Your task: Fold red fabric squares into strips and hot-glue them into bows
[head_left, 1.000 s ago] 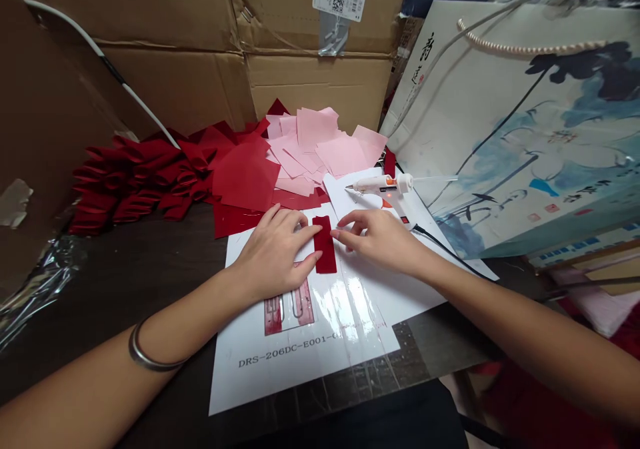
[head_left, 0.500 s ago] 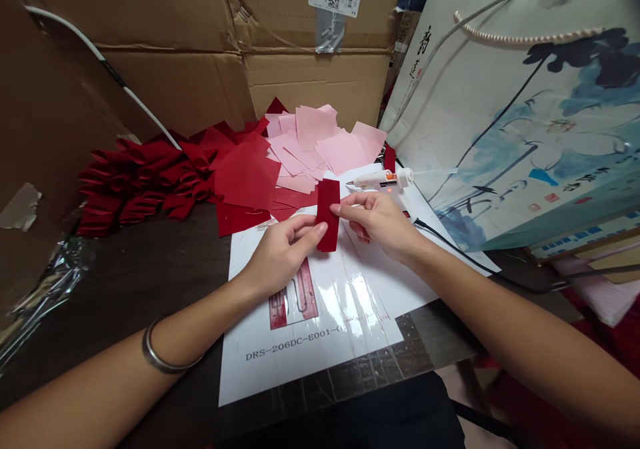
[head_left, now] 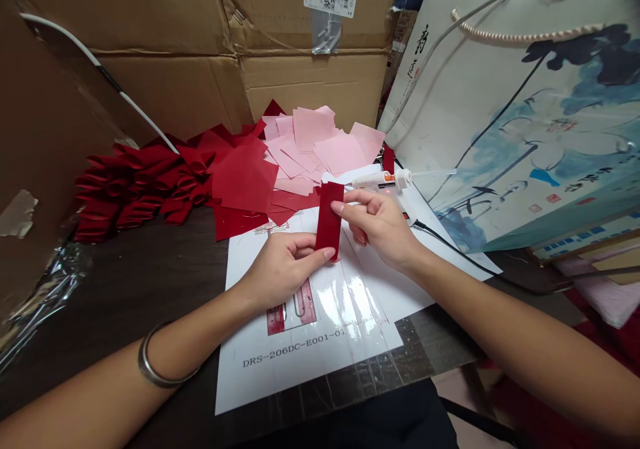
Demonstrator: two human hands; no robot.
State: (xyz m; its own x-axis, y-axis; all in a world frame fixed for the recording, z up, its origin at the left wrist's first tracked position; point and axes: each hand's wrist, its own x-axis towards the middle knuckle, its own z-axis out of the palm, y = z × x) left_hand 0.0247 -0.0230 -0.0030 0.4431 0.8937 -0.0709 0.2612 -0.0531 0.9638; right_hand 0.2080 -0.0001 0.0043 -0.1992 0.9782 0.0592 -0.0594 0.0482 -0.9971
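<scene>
A folded strip of dark red fabric [head_left: 329, 219] stands nearly upright between my two hands, above a printed white sheet [head_left: 280, 385]. My left hand [head_left: 283, 265] pinches its lower end, thumb in front and fingers behind. Near the upper right edge, my right hand [head_left: 377, 225] grips the same strip between thumb and fingers. Just behind the right hand lies a white glue gun [head_left: 383, 179] with a clear glue stick poking out of its back. Part of the printed picture on the sheet is hidden by the left hand.
Flat red squares [head_left: 245, 175] and pink squares [head_left: 313, 125] are heaped at the back. Folded red pieces [head_left: 135, 185] are piled at the left. Cardboard boxes [head_left: 160, 89] wall the back; a painted paper bag [head_left: 500, 122] stands right. A black cord [head_left: 450, 247] crosses the right side.
My left thumb has slid down to the strip's bottom end. The strip now leans slightly, its top toward the right, and the right hand keeps its hold near the top.
</scene>
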